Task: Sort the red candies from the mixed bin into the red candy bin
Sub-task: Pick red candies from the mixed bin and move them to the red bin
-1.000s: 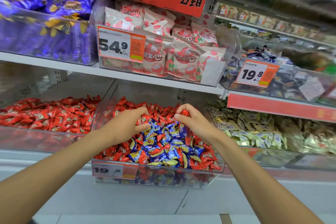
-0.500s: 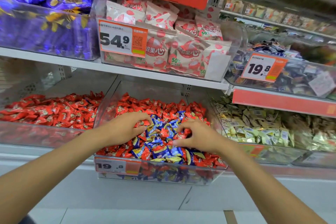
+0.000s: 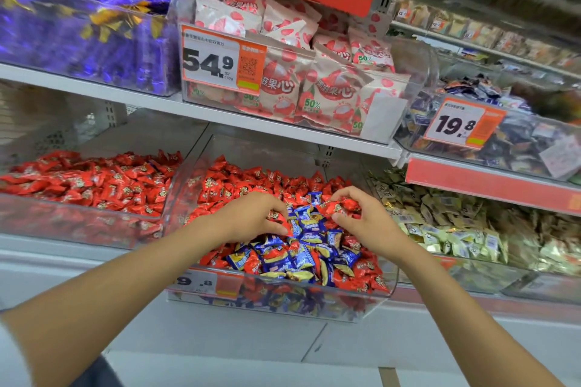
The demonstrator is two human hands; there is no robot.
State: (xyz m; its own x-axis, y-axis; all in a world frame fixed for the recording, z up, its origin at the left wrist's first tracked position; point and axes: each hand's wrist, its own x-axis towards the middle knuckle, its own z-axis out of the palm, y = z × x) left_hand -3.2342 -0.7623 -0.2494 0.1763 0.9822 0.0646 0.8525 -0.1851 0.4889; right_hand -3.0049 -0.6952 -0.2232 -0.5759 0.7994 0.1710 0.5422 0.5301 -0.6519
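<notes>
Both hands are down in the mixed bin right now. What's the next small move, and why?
Probably lift the right hand clear of the mixed bin and carry its red candy left to the red candy bin: it already pinches that candy, and the left hand is curled around red pieces too.

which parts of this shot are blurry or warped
Head view: purple bags upper left and far-right shelves are smeared soft; shelf edges bow from the wide lens; left hand, right hand and the mixed bin look fairly sharp.
</notes>
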